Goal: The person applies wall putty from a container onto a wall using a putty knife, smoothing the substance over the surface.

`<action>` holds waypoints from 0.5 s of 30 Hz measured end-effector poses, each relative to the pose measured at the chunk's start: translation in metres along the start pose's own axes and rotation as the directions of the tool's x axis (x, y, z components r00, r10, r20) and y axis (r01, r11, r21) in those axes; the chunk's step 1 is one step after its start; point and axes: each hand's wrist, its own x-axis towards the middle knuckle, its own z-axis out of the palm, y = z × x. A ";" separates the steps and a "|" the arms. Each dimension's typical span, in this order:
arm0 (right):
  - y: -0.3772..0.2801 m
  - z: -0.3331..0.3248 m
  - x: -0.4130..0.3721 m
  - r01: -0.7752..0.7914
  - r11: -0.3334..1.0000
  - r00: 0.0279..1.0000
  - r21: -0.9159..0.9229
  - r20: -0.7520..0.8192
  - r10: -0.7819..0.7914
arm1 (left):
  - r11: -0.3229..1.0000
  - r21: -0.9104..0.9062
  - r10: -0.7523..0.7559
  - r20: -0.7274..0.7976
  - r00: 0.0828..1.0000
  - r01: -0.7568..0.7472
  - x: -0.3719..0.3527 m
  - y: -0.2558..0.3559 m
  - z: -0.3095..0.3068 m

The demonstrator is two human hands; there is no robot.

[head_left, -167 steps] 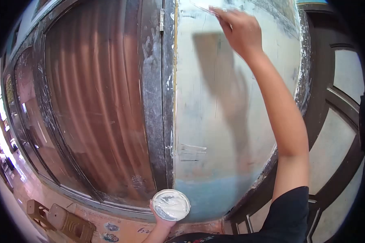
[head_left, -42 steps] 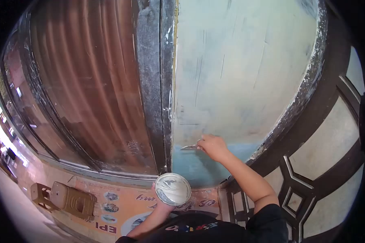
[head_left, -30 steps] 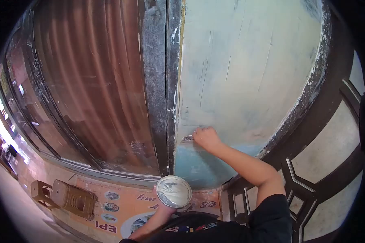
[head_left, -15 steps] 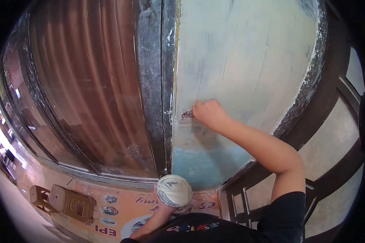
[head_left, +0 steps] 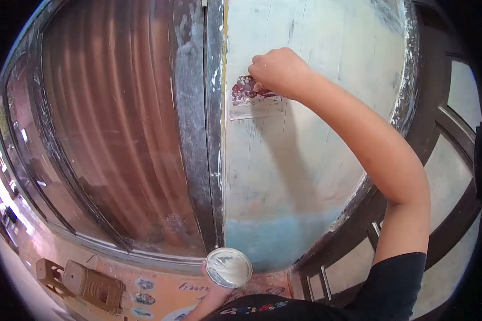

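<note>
My right hand (head_left: 279, 72) is raised against the pale wall panel (head_left: 316, 134), its fingers closed round a putty knife (head_left: 254, 101). The knife has a dark red upper part and a wide blade smeared with white, which lies against the panel near its left edge. Low in the view, my left hand (head_left: 215, 293) holds a round tub of putty (head_left: 228, 267) from below and beside it. Whitish-grey paste shows inside the tub's rim. Most of the left fingers are hidden behind it.
Left of the panel stands a dark, white-spotted frame post (head_left: 194, 117), then glass with a brown curtain (head_left: 112, 117) behind it. Brown plastic stools (head_left: 93, 286) and an orange printed banner (head_left: 160, 291) are at the lower left. Dark-framed panels (head_left: 444, 166) rise at the right.
My right hand has moved up the panel with the putty knife, and more of the blade shows. The view has shifted a little; my left hand still holds the tub low down.
</note>
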 end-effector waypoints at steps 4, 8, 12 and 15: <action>0.035 -0.020 0.021 -0.046 0.997 0.998 -0.065 -0.051 0.043 | 1.000 -0.028 -0.013 0.027 1.000 0.014 0.016 0.000 -0.006; 0.073 -0.050 0.035 -0.121 0.987 0.989 -0.104 -0.095 0.112 | 0.999 0.040 -0.006 -0.020 1.000 0.007 0.021 0.002 0.006; 0.108 -0.101 0.049 -0.206 0.965 0.977 -0.164 -0.097 0.192 | 1.000 -0.003 0.013 -0.005 1.000 -0.013 0.033 0.002 0.015; 0.151 -0.126 0.070 -0.249 0.934 0.966 -0.256 -0.139 0.219 | 0.999 -0.031 0.014 -0.004 1.000 -0.014 0.041 -0.001 0.031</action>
